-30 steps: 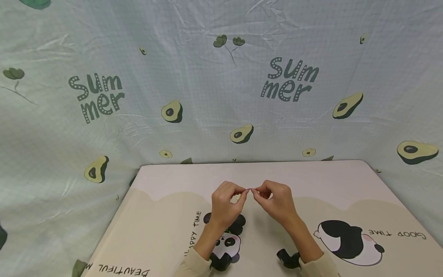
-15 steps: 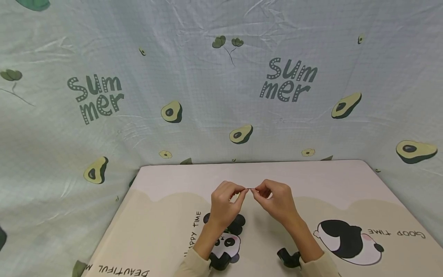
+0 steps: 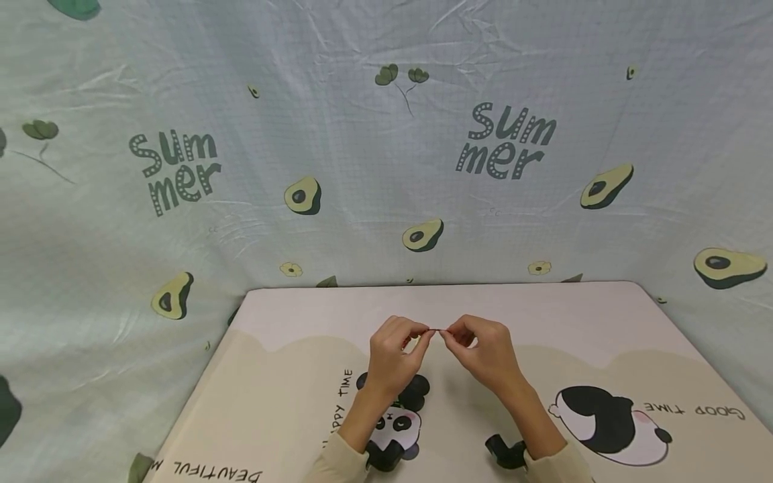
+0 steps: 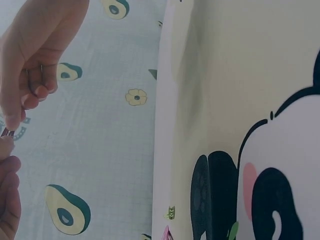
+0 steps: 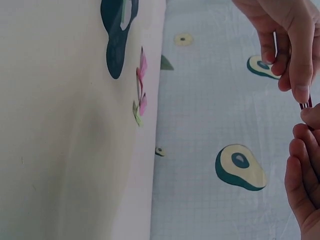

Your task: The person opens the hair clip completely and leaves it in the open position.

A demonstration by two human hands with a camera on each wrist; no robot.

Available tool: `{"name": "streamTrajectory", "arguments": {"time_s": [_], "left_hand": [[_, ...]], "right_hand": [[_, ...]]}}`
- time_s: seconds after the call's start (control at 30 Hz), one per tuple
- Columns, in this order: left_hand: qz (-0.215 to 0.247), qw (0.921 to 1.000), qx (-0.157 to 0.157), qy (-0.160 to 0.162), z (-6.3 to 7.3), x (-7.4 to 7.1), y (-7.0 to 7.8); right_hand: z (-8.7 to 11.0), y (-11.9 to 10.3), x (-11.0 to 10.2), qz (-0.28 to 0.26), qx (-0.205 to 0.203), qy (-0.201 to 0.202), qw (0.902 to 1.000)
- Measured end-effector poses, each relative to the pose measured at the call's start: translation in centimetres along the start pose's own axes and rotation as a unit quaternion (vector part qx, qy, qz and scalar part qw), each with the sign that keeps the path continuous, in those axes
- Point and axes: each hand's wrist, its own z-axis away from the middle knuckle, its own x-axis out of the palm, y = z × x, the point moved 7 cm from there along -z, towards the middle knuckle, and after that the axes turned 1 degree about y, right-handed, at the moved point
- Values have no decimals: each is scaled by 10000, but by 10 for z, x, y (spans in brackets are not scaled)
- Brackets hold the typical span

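Note:
Both hands meet fingertip to fingertip, raised in front of the far half of the table. Between them runs a thin dark red piece (image 3: 436,329), cord-like, with narrow strands side by side in the right wrist view (image 5: 306,104). One end is pinched by the left hand (image 3: 392,352), thumb against index finger. At the other end, the right hand (image 3: 483,349) pinches the same way. Most of the piece is hidden in the fingers, and I cannot tell its kind. In the left wrist view the right hand (image 4: 42,45) is above and the left hand (image 4: 7,200) below.
Under the hands lies a table (image 3: 290,402) with a cream and pink printed cover, showing a panda and a dog drawing. A pale curtain (image 3: 362,134) with avocado prints hangs behind its far edge. Black curved pieces (image 3: 504,451) sit by both wrists.
The head view has shifted very slightly. Both hands keep their place and their pinch on the dark red piece.

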Motion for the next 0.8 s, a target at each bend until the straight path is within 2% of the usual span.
{"name": "streamTrajectory", "arguments": {"time_s": [0.27, 0.57, 0.8], "left_hand": [[-59, 10000, -43, -5, -1, -1, 1], [-61, 10000, -55, -28, -2, -1, 0], [-59, 9999, -81, -31, -3, -2, 0]], "right_hand": [[-1, 0, -1, 75, -98, 50, 9999], [0, -1, -2, 252, -293, 306, 9988], [0, -1, -1, 364, -237, 412, 9982]]}}
